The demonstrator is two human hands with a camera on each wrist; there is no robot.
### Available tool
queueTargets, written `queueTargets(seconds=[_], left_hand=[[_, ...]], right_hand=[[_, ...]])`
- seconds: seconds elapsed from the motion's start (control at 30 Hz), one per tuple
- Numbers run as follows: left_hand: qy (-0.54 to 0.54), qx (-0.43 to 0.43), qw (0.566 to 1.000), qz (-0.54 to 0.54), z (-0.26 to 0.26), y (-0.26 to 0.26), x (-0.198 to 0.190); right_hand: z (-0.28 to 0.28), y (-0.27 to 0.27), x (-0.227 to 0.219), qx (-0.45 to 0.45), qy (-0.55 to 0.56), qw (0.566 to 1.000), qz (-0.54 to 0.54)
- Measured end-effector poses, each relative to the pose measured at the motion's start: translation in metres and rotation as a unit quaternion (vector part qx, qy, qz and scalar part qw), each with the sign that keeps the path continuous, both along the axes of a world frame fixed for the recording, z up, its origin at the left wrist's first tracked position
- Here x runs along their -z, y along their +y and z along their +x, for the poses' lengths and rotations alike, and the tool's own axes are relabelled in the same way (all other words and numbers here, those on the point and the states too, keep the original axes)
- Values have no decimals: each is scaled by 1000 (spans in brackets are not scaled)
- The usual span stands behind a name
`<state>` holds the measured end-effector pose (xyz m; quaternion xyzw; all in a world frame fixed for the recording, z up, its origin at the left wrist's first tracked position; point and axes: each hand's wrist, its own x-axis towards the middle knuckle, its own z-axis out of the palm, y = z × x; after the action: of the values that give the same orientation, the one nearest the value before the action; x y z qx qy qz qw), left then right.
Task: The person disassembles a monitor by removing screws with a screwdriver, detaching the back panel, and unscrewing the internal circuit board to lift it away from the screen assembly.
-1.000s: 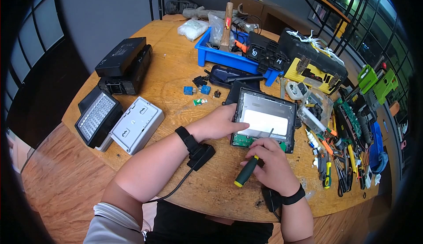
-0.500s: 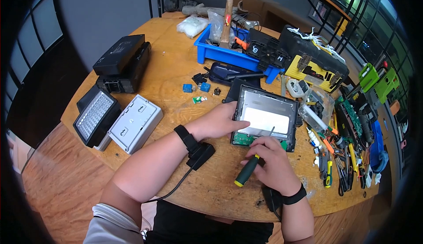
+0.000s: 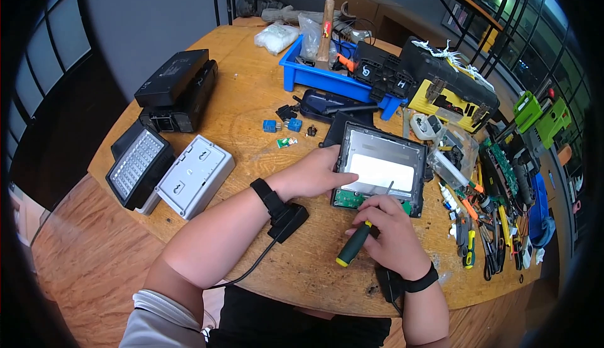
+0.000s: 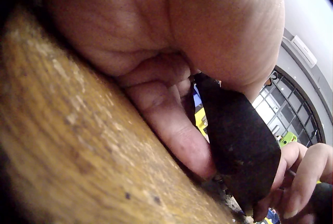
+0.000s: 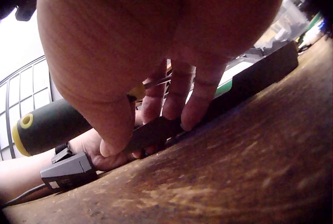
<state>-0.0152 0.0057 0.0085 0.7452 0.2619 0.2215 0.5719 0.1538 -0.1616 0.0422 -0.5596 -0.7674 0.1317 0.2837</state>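
My left hand (image 3: 314, 173) grips the left edge of an open black housing (image 3: 420, 165), thumb over its rim. A silvery panel with a bright white patch fills the housing, and a green circuit board (image 3: 345, 198) runs along its near side. In the left wrist view, the curled fingers (image 4: 171, 125) lie low by the wood, against the black side wall. My right hand (image 3: 393, 235) holds a screwdriver (image 3: 353, 245) with a dark green and yellow handle. Its thin shaft points over the housing. Right fingertips (image 5: 193, 115) are at the housing's near wall in the right wrist view.
To the left are a white box (image 3: 198, 175), an LED lamp (image 3: 139, 167) and a black case (image 3: 176, 90). Behind stands a blue bin (image 3: 327, 82) with a hammer (image 3: 325, 33). Many hand tools (image 3: 487, 241) and a yellow-black toolbox (image 3: 447, 99) crowd the right side.
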Motion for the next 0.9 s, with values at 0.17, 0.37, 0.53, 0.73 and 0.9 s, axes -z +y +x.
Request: queueTargets(seconds=[0.17,0.37,0.53,0.73,0.9], left_hand=[[-5,1,1000,-8,0,0,-1],[10,-3,1000,-4,-1,-1,-2],[6,0,1000,-14,-1,-2,-4],[-3,6,1000,-14,1,2,5],[-6,4,1000,-18,0,0,1]], right_hand=[[0,0,-1,-1,0,1000,-1],[0,0,-2,-1,-2,1000,2],[0,0,-2,-3,-6,1000,4],[0,0,-1,-3,-4,1000,2],[0,-1,-1,-1,-4,1000,-1]])
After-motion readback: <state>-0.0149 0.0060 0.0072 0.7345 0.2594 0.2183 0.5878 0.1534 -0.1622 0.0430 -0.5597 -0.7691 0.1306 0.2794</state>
